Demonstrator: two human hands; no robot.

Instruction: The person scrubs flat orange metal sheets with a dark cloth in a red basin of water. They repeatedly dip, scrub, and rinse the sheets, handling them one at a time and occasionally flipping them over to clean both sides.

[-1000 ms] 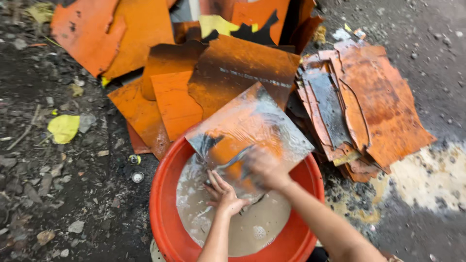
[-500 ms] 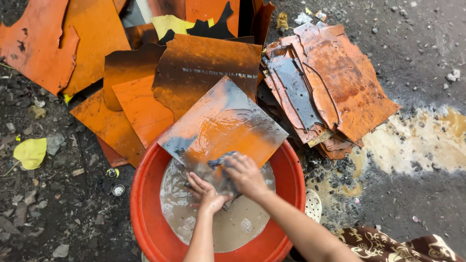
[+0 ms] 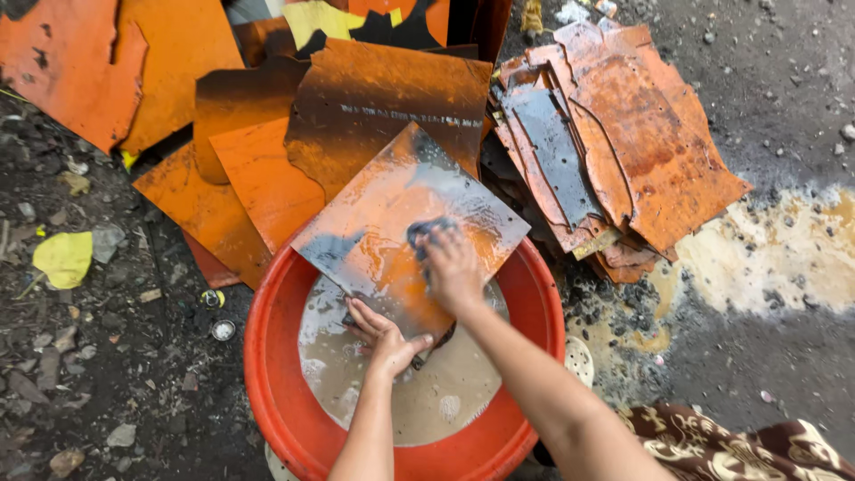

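Gripping the near edge, the left hand (image 3: 385, 337) curls its fingers around a rusty orange sheet (image 3: 392, 218) streaked grey and wet. The right hand (image 3: 452, 267) presses a dark scrubber (image 3: 426, 232) under bunched fingertips. Murky water fills the red tub (image 3: 276, 374) beneath.

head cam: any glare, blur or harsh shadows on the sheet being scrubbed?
Head view: soft, even daylight with no hard shadows. The wet orange sheet shows a pale sheen, not blown out. The right hand, pressing a dark scrubbing pad, is slightly motion-softened; the left hand at the sheet's lower edge is sharper. The red basin rim and the ground debris are in focus.
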